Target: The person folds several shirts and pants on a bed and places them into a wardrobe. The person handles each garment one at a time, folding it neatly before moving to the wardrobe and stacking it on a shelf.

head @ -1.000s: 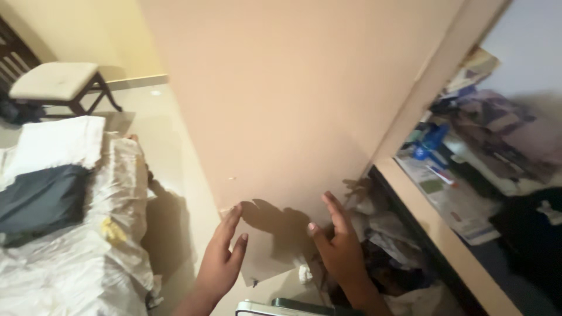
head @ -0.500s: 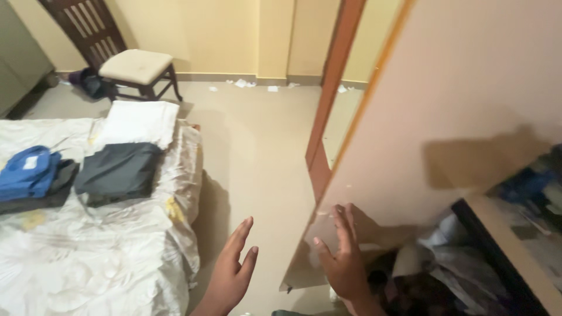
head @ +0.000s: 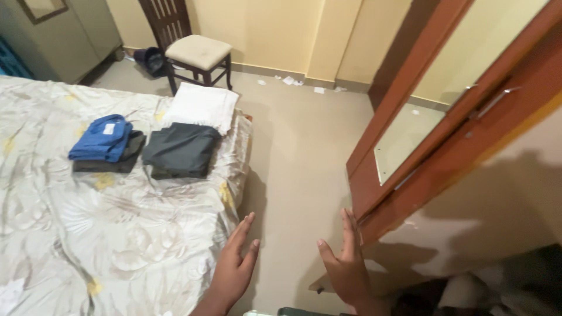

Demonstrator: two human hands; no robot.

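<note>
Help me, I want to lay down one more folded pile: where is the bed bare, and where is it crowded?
The bedspread is bare from the folded piles down to the left hand, and to their left. It is crowded at the far corner: white pile, dark pile, blue pile. The floor strip between bed and wardrobe door is open.

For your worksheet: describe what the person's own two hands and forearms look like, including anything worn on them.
Both the left hand and the right hand are bare: no gloves, rings, watch or bracelet can be seen. No sleeve reaches the visible wrists. Fingernails look short and plain.
</note>
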